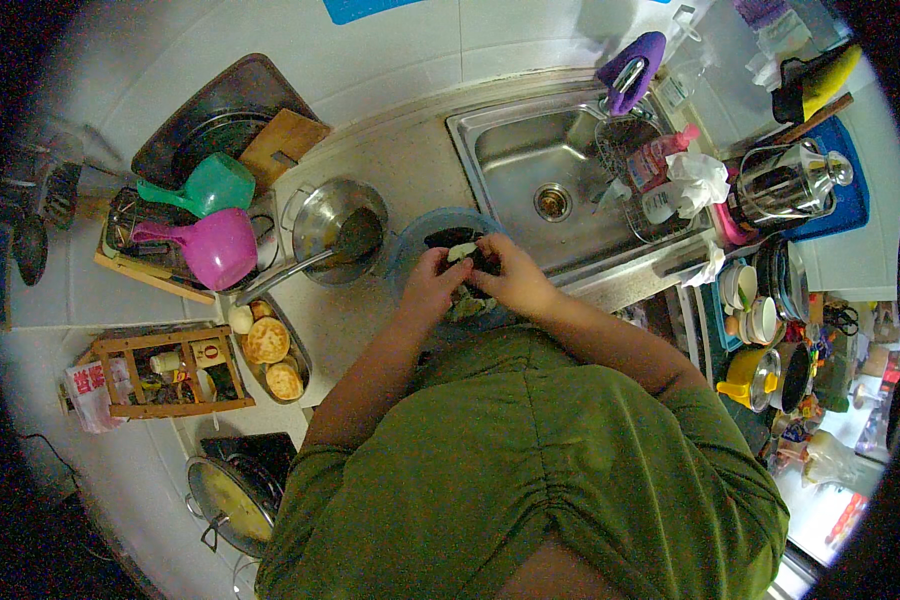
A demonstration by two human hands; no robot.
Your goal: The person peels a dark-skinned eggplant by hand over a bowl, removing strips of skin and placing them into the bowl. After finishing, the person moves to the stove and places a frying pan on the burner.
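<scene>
A translucent blue plastic bowl [411, 238] stands on the counter at the left edge of the sink, against my body. Above it my left hand [433, 286] and my right hand [514, 276] meet, their fingertips pinching a pale green piece of food [462, 251]. What kind of food it is cannot be told. Dark pieces and more pale green pieces [471, 306] lie in the bowl below, partly hidden by my hands. Left of the bowl is a steel pot [316, 204] with a dark ladle [358, 231] resting in it, its handle pointing down to the left.
A steel sink [510, 161] with a wire basket [607, 139] is at the right. Pink [221, 247] and green [221, 184] plastic dippers stand at the left, above a tray of round flatbreads [268, 341]. A lidded pan [232, 502] sits at the lower left.
</scene>
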